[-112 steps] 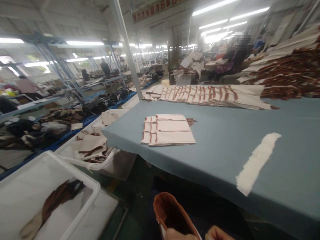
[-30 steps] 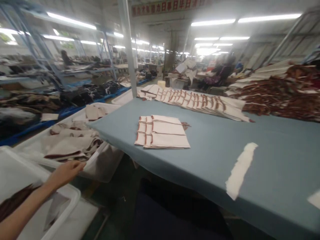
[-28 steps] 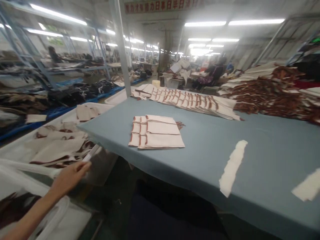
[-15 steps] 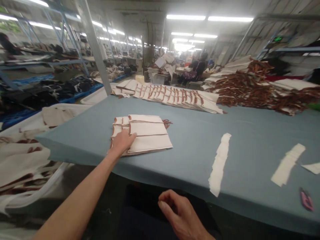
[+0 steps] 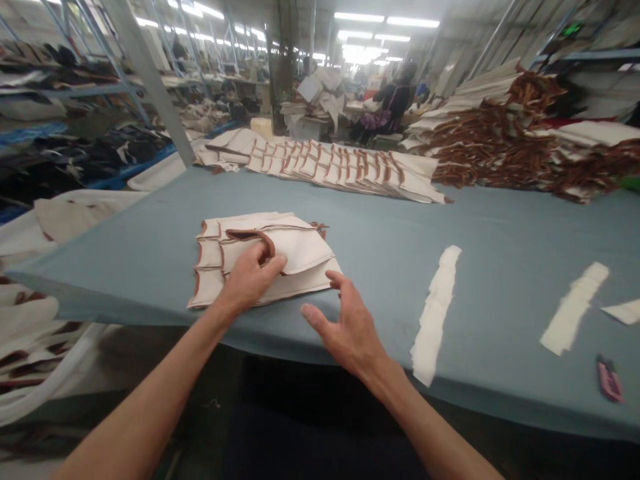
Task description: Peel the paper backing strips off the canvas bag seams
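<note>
A small stack of cream cloth bags with brown trim point(image 5: 300, 248) lies on the blue-grey table point(image 5: 480, 220) near its front edge. My left hand point(image 5: 250, 279) rests on the stack, fingers pinching the brown-edged rim of the top bag and lifting it slightly. To the right, my right hand point(image 5: 347, 323) hovers with its fingers spread and nothing in them, fingertips close to the stack's near right corner.
A fanned row of the same bags point(image 5: 345, 170) lies at the table's far side, with tall piles point(image 5: 500, 133) at the back right. White cloth strips point(image 5: 433, 313) point(image 5: 573, 307) and a small pink tool point(image 5: 609, 379) lie to the right. White bins of bags point(image 5: 30, 320) stand left. A person point(image 5: 387, 107) works beyond.
My left hand left the bin at the left, reached the stack and now lifts the top bag's rim. My right hand rose from below the table edge toward the stack.
</note>
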The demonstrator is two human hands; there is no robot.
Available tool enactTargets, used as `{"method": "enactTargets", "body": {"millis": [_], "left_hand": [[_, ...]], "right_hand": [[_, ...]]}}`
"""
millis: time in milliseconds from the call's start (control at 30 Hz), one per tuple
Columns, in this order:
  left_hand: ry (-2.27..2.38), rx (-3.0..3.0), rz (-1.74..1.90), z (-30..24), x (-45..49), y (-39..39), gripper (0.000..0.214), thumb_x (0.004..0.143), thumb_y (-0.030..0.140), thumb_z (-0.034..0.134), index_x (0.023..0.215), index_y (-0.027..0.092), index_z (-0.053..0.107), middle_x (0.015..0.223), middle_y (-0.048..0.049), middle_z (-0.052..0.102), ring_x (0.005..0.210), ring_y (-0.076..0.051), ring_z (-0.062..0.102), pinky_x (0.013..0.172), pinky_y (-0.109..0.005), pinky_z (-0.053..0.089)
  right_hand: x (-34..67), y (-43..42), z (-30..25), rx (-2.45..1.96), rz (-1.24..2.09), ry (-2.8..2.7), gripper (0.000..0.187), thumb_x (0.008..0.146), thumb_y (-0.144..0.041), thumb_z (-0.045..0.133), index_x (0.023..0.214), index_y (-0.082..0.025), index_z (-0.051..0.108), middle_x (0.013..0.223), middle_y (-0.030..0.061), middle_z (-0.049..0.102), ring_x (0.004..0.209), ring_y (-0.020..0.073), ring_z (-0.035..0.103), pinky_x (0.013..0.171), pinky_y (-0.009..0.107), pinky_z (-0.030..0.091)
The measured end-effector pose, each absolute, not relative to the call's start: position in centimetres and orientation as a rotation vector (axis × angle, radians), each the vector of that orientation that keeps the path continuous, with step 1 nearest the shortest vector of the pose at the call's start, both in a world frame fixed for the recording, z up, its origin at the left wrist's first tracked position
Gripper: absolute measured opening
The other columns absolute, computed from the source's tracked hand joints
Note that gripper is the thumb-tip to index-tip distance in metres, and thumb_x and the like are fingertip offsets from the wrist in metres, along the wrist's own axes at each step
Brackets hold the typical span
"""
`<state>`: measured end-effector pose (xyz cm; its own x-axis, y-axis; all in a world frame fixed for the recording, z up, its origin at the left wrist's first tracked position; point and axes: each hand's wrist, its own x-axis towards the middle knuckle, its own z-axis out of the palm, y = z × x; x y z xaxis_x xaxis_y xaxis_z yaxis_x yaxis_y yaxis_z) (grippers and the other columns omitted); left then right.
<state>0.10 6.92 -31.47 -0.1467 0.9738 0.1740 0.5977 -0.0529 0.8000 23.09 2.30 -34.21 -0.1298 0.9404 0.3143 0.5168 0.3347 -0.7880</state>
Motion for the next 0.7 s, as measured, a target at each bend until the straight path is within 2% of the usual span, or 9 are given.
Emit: {"method": "enactTargets", "body": {"millis": [133, 167, 300, 367, 467, 533, 567, 633, 700], "left_hand": [[1.646, 2.106, 0.957, -32.2, 3.1, 4.8, 0.005, 0.088, 0.022, 0.078, 0.093, 0.019, 0.079, 0.115, -0.0132, 0.080, 0.124, -0.040, 0.071, 0.119, -0.063, 0.051], [1.598, 2.194, 0.925, -32.5, 3.9, 4.3, 0.008, 0.086, 0.019, 0.076, 0.092, 0.019, 0.080, 0.118, -0.0152, 0.080, 0.128, -0.043, 0.069, 0.121, -0.065, 0.049], [1.433, 2.437, 0.834, -33.3, 5.7, 2.6, 0.034, 0.087, 0.016, 0.069, 0.117, 0.021, 0.083, 0.137, -0.0175, 0.080, 0.137, -0.043, 0.067, 0.123, -0.064, 0.049], [1.383, 2.502, 0.791, -33.4, 5.2, 2.1, 0.034, 0.090, 0.019, 0.070, 0.121, 0.021, 0.082, 0.143, -0.0159, 0.078, 0.140, -0.039, 0.067, 0.123, -0.057, 0.052], [1.447, 2.507, 0.746, -33.6, 2.3, 2.6, 0.025, 0.104, 0.024, 0.063, 0.121, 0.022, 0.080, 0.147, -0.0122, 0.077, 0.141, -0.029, 0.068, 0.124, -0.046, 0.053], [1.643, 2.435, 0.753, -34.0, -0.3, 3.9, 0.027, 0.113, 0.026, 0.059, 0.133, 0.019, 0.075, 0.150, -0.0143, 0.073, 0.143, -0.031, 0.067, 0.127, -0.056, 0.051], [1.740, 2.393, 0.742, -34.3, -1.6, 4.7, 0.032, 0.111, 0.033, 0.068, 0.140, 0.019, 0.072, 0.153, -0.0143, 0.070, 0.144, -0.035, 0.065, 0.124, -0.064, 0.051], [1.832, 2.338, 0.667, -35.3, -3.7, 6.3, 0.039, 0.108, 0.039, 0.076, 0.143, 0.021, 0.071, 0.154, -0.0135, 0.069, 0.138, -0.035, 0.069, 0.117, -0.063, 0.058], [1.858, 2.304, 0.595, -36.2, -4.9, 7.6, 0.042, 0.107, 0.040, 0.077, 0.144, 0.021, 0.070, 0.153, -0.0134, 0.069, 0.134, -0.034, 0.071, 0.113, -0.060, 0.061]], "right_hand": [[21.5, 3.3, -31.7, -1.313, 0.606, -1.797, 0.091, 0.088, -0.058, 0.079, 0.161, -0.015, 0.047, 0.157, 0.0243, 0.065, 0.146, 0.0409, 0.065, 0.122, 0.060, 0.055], [21.2, 3.5, -31.1, -1.311, 0.575, -1.837, 0.093, 0.086, -0.056, 0.081, 0.162, -0.015, 0.046, 0.160, 0.0244, 0.063, 0.149, 0.0413, 0.063, 0.123, 0.060, 0.054], [20.9, 4.0, -30.2, -1.379, 0.510, -1.932, 0.075, 0.091, -0.044, 0.075, 0.157, -0.015, 0.055, 0.164, 0.0237, 0.061, 0.148, 0.0416, 0.063, 0.121, 0.058, 0.055], [21.6, 4.4, -30.6, -1.381, 0.567, -1.891, 0.060, 0.095, -0.038, 0.066, 0.151, -0.017, 0.061, 0.156, 0.0210, 0.068, 0.140, 0.0396, 0.069, 0.115, 0.056, 0.058], [23.1, 5.2, -31.8, -1.305, 0.683, -1.793, 0.046, 0.096, -0.030, 0.055, 0.139, -0.019, 0.068, 0.125, 0.0148, 0.081, 0.115, 0.0329, 0.079, 0.104, 0.049, 0.062], [23.9, 5.6, -32.3, -1.299, 0.706, -1.734, 0.040, 0.100, -0.032, 0.050, 0.131, -0.017, 0.070, 0.103, 0.0109, 0.082, 0.092, 0.0288, 0.080, 0.091, 0.045, 0.065], [24.1, 5.5, -32.4, -1.312, 0.699, -1.703, 0.040, 0.103, -0.035, 0.047, 0.129, -0.016, 0.070, 0.097, 0.0100, 0.081, 0.085, 0.0276, 0.078, 0.086, 0.043, 0.065], [24.4, 4.8, -32.0, -1.330, 0.665, -1.628, 0.042, 0.106, -0.041, 0.044, 0.126, -0.015, 0.071, 0.096, 0.0117, 0.082, 0.086, 0.0285, 0.079, 0.086, 0.043, 0.066], [24.7, 3.0, -31.1, -1.333, 0.600, -1.560, 0.045, 0.107, -0.046, 0.043, 0.120, -0.015, 0.073, 0.103, 0.0166, 0.083, 0.104, 0.0331, 0.080, 0.098, 0.047, 0.065]]}}
